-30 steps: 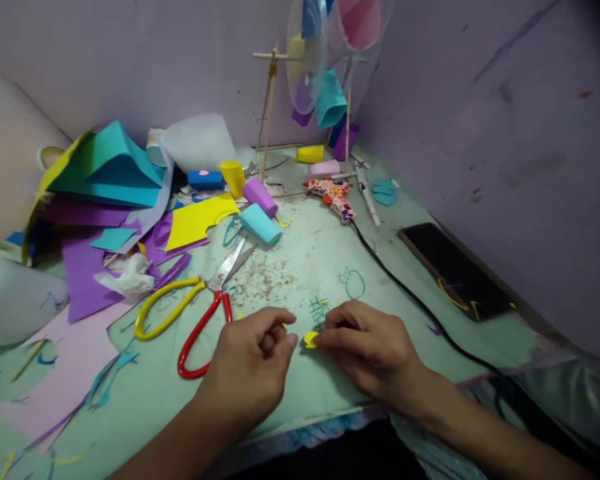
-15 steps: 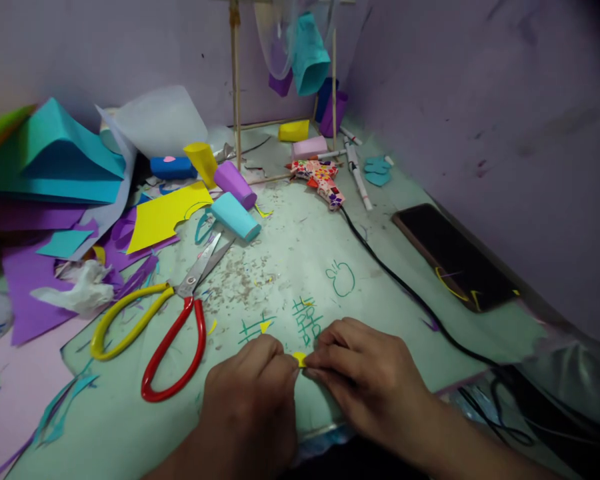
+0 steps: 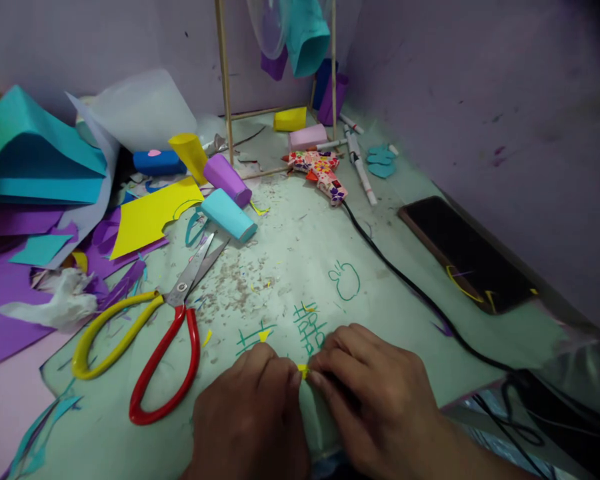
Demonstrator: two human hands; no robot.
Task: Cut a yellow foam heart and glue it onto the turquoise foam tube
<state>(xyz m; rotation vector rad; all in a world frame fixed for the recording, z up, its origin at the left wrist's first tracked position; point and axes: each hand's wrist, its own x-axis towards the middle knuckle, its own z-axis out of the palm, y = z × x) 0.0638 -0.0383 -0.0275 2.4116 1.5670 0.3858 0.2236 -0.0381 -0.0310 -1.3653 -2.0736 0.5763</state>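
Observation:
Between my two hands is a small piece of yellow paper (image 3: 303, 371), mostly hidden by the fingers. My left hand (image 3: 253, 407) pinches its left side. On the other side my right hand (image 3: 380, 387) grips it between thumb and fingers. Both hands are low over the pale green work surface, close to green marker drawings (image 3: 309, 328). To the left of my left hand lie open scissors (image 3: 180, 293) with one yellow and one red handle. A tiny yellow scrap (image 3: 265, 335) lies just beyond my left knuckles.
Coloured paper sheets and scraps (image 3: 155, 213) cover the left side. Small paper cups (image 3: 227, 215) lie behind the scissors. A flower-patterned glue gun (image 3: 320, 170) trails a black cord (image 3: 395, 270) toward a phone (image 3: 470, 253) at right. Wooden sticks (image 3: 225, 80) stand at the back.
The camera view has shifted slightly, so the scissors and papers appear further left. Both hands keep hold of the yellow paper; less of its rounded top shows between the fingers.

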